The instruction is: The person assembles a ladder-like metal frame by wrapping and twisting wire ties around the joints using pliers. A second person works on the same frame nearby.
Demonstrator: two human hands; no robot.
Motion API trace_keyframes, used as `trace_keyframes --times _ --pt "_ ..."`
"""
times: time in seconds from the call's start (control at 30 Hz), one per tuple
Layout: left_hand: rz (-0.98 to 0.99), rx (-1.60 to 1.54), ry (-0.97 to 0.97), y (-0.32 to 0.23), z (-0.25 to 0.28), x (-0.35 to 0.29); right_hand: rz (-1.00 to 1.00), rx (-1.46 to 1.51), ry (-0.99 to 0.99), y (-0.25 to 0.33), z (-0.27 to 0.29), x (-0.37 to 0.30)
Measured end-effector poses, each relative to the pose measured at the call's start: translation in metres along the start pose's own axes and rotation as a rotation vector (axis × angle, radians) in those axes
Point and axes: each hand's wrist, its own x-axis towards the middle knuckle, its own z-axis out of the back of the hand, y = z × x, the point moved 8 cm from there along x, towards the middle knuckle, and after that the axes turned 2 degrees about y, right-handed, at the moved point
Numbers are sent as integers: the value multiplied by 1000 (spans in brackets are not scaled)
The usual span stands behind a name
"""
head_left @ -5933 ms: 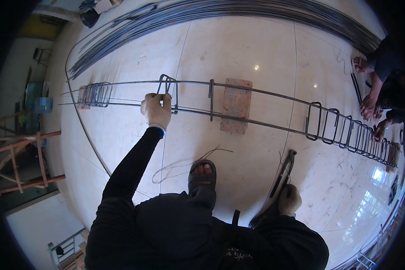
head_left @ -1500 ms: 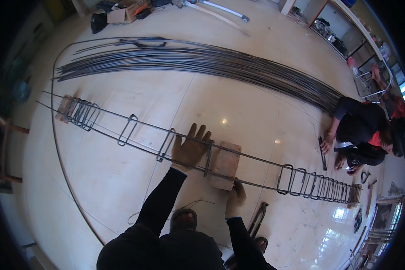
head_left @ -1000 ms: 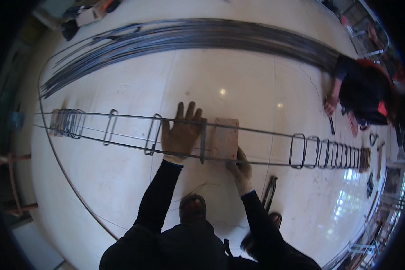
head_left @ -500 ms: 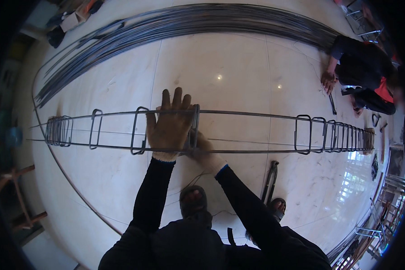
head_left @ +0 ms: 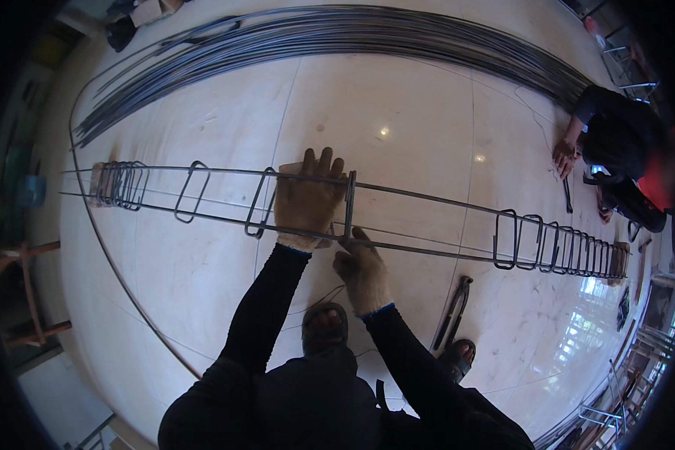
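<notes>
A long rebar cage (head_left: 420, 196) of thin steel rods with bent rectangular stirrups stretches left to right in front of me. My left hand (head_left: 305, 204), in a brown-palmed work glove, lies across the cage's middle, fingers stretched out and apart. Right of it, one stirrup (head_left: 349, 204) stands across the rods, close to the left fingers. My right hand (head_left: 364, 276), gloved too, is at that stirrup's near lower corner. Its index finger reaches the near rod and its thumb is apart; nothing shows between them. A brownish block's edge (head_left: 286, 169) peeks out beneath my left hand.
Bundled steel rods (head_left: 337, 34) curve along the far floor. A long-handled tool (head_left: 452, 311) lies near my right foot. At right, a co-worker (head_left: 615, 139) crouches with a hand near another tool (head_left: 568, 195). Blocks support the cage's left end (head_left: 97, 184) and right end (head_left: 619, 262).
My right hand has drawn back toward me from under the cage to the stirrup's near corner. My left hand stays spread on the cage. The view has shifted and tilted.
</notes>
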Motion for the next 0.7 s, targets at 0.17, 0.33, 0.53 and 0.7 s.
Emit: trace_keyframes --times 0.17,0.33,0.53,0.7 --pt "97 -1469 -243 14 -12 -7 516 -1059 126 30 -6 -2" --pt "133 -1592 -206 13 -17 -11 -37 -305 -394 33 -9 -46" --pt "155 -3067 -234 8 -57 -7 1283 -1281 -130 142 -93 -68" --pt "125 -3092 -287 14 -73 0 1037 -2035 57 167 -103 37"
